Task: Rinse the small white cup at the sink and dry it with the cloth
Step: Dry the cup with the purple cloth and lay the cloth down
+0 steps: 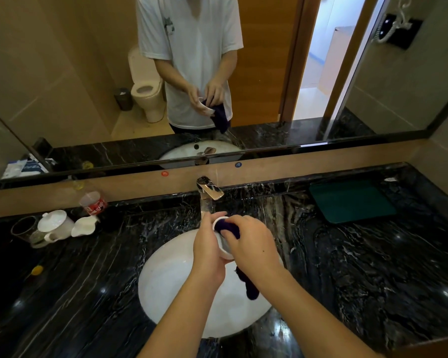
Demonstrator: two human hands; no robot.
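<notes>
Over the white sink basin my left hand grips the small white cup, tilted with its mouth toward the faucet. My right hand presses a dark purple cloth into the cup's mouth. The cloth's loose end hangs below my right wrist above the basin. No water stream shows at the spout. The wall mirror repeats both hands, the cup and the cloth.
On the black marble counter at left stand a white lidded teapot, a white pouring jug, a glass and a plastic soda bottle. A dark green mat lies at back right.
</notes>
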